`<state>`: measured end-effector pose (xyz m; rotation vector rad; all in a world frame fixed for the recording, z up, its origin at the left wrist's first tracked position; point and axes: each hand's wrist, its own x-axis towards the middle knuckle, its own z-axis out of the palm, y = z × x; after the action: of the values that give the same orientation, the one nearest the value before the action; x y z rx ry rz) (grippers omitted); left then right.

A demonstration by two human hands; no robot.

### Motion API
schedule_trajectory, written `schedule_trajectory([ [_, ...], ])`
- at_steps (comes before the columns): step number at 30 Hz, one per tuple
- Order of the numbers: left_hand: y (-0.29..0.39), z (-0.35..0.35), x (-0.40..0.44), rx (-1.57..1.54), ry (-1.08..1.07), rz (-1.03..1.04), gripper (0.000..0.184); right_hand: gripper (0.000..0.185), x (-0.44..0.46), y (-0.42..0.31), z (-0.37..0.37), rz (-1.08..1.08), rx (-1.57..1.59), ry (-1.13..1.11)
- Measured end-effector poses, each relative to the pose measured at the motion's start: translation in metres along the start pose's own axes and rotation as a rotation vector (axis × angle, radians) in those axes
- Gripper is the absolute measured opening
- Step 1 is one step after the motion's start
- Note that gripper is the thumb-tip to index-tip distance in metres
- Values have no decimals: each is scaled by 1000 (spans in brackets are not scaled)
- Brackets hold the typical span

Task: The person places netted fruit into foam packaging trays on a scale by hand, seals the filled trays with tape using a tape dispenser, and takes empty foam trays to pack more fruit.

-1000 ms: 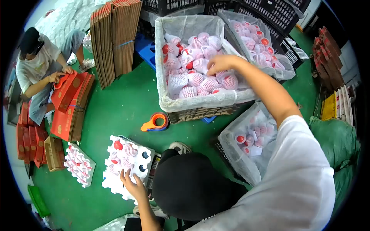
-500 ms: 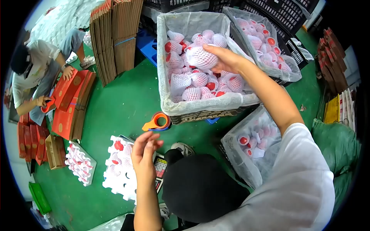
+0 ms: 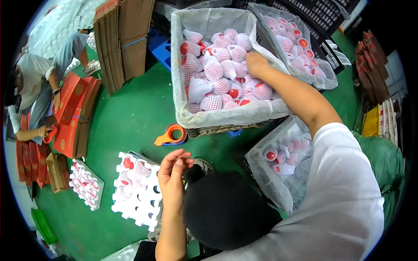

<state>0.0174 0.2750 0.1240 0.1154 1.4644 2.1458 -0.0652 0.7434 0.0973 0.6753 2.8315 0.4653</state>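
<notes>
Fruit (image 3: 213, 68) in crate (image 3: 226, 116), right hand (image 3: 257, 64) inside

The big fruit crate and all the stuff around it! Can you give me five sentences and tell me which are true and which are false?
1. The right hand is in the big crate. True.
2. The left hand is holding a wrapped fruit. False: no fruit shows in the left hand.
3. The orange tape dispenser lies on the green floor. True.
4. Every hole in the white tray is full. False: some holes of the white tray are empty.
5. Only one crate has fruit. False: fruit shows in three crates.
</notes>
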Motion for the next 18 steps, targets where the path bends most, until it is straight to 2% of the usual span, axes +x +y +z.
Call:
schedule_trajectory([
  [2,1,-7,-10,-38,12,17,24,50,-2,15,-16,-98,53,-165],
  [3,3,-13,-14,-47,21,23,24,54,-8,16,-29,-113,74,-173],
  [5,7,-23,-20,-64,51,33,26,62,-20,25,-41,-144,339,-55],
  [6,10,-24,-20,-82,52,26,26,57,-43,24,-66,-179,933,-215],
  [8,18,-25,-19,-108,56,4,27,52,-56,21,-78,-184,1530,-596],
  [10,28,-17,-14,-179,-69,-42,37,54,-99,-7,-111,-452,1842,-758],
  [12,41,-6,-7,-184,-271,-120,63,65,-149,-67,-134,-632,2024,-504],
  [13,36,0,-2,-280,-365,-59,76,67,-165,-86,-134,-672,1895,-424],
  [14,34,9,-4,-344,-369,7,80,70,-180,-105,-134,-708,1776,-346],
  [15,38,12,-8,-345,-328,12,79,67,-194,-119,-159,-855,1636,-314],
  [18,32,-4,-16,-418,-170,15,75,53,-157,-97,-168,-566,1593,131],
])
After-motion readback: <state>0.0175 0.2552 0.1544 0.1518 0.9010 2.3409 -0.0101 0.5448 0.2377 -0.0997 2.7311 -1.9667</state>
